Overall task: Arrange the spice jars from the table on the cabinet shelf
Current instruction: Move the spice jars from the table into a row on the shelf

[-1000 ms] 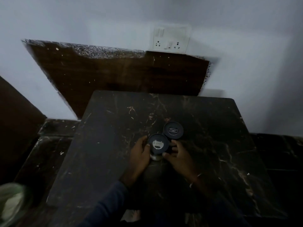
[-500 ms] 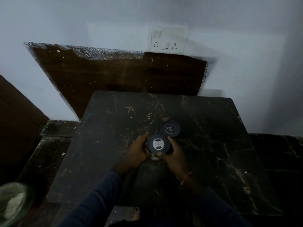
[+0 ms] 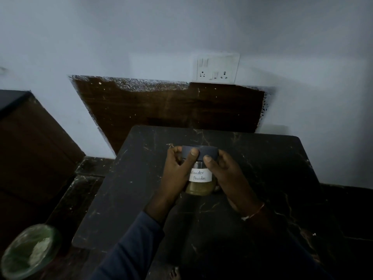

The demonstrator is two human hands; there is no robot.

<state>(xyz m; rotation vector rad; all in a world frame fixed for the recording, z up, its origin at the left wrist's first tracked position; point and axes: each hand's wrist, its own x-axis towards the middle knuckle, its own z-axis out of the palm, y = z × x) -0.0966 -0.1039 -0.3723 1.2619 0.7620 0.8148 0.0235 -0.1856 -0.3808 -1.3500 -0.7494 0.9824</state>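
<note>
Hands: left hand and right hand both grip spice jar | thumbs on lid | over table

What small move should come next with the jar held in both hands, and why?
Probably carry the jar left toward the brown cabinet. The left hand and right hand both grip it over the table with its label readable, so it seems ready to go.
</note>
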